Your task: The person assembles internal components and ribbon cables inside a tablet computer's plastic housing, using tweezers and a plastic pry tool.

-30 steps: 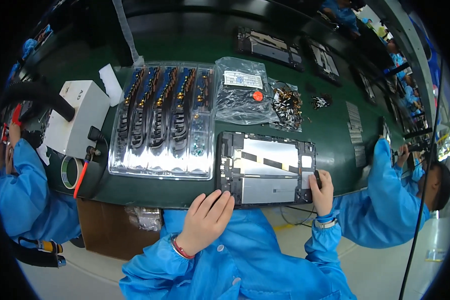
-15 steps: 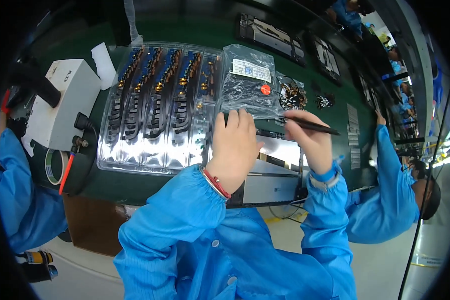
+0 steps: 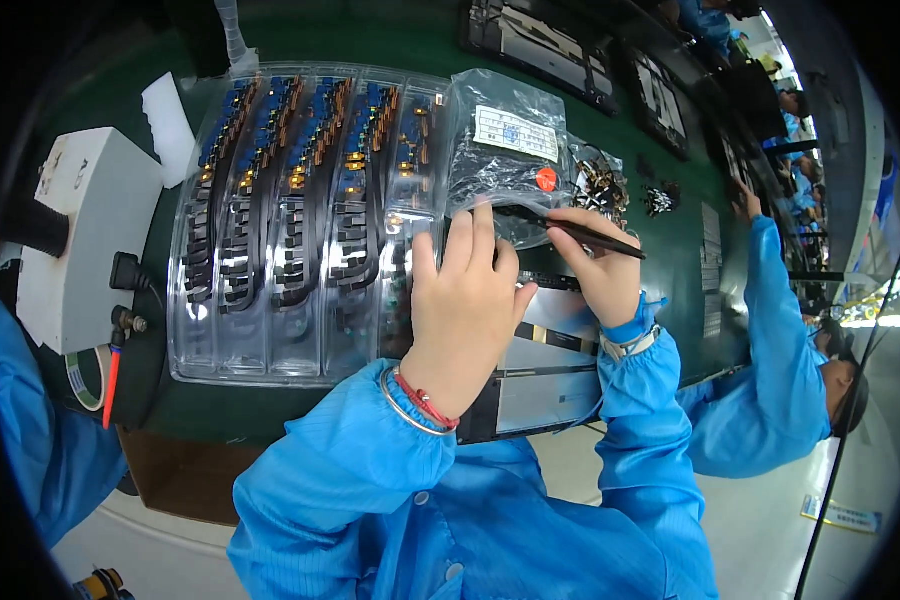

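Observation:
My left hand (image 3: 467, 300) lies palm down with its fingers stretched and apart, the fingertips at the near edge of a clear plastic bag (image 3: 505, 150). The bag holds something black and bears a white label and a round orange-red sticker. In my right hand (image 3: 607, 270), dark tweezers (image 3: 610, 242) are pinched, their tips pointing left at the bag's near edge, close to the left fingertips. Under and between both hands lies a black-framed device part with silver panels (image 3: 540, 398), partly covered by them.
Left of my hands is a clear tray (image 3: 260, 372) of black flat cables with blue and gold ends. Farther left stand a white box (image 3: 100, 240), a tape roll (image 3: 88, 378) and white foam (image 3: 170, 130). Small metal parts (image 3: 660, 198) and black-framed units (image 3: 545, 55) lie beyond. A co-worker's sleeve (image 3: 770, 290) is at right.
The whole view has shifted a little. My right hand has come nearer the left, and the tweezers' tips have moved to the bag's near edge. My left hand remains spread.

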Demonstrator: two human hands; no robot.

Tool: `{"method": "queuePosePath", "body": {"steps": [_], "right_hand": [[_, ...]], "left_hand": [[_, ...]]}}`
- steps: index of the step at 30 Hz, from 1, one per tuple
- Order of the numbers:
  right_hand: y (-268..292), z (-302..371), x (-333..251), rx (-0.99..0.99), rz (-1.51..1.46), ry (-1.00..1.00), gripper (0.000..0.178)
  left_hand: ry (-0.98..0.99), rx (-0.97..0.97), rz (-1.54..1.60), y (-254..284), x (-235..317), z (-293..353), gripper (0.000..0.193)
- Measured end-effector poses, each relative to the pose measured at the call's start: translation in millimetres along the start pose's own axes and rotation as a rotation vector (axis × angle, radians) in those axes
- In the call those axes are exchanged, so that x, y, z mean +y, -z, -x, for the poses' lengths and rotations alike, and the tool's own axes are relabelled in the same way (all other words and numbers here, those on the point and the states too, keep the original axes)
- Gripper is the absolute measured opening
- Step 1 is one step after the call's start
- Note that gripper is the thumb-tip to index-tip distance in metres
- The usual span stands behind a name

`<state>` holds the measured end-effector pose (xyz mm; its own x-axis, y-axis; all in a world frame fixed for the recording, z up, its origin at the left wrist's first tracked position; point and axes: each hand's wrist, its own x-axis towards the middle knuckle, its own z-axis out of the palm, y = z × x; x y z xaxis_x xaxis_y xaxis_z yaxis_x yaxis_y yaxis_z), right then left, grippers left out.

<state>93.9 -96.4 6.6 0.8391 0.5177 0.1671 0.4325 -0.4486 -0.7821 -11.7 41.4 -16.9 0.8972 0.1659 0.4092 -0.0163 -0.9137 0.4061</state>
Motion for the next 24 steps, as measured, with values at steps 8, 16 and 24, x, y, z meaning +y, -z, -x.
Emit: {"method": "queuePosePath", "body": {"steps": [8,16,24], "right_hand": [[-4.9,-1.7,-2.1,0.007,0.042,-0.005,0.019],[-4.4,-3.9,-4.4,0.005,0.040,-0.023,0.018],[-3.7,-4.7,-5.1,0.011,0.025,-0.047,0.018]], "left_hand": [[0.031,-0.058,-0.021,1.4,0.3,-0.5,0.036],[0.036,-0.060,-0.028,2.8,0.9,-1.1,0.034],[0.040,-0.064,-0.020,1.9,1.2,-0.9,0.034]]}}
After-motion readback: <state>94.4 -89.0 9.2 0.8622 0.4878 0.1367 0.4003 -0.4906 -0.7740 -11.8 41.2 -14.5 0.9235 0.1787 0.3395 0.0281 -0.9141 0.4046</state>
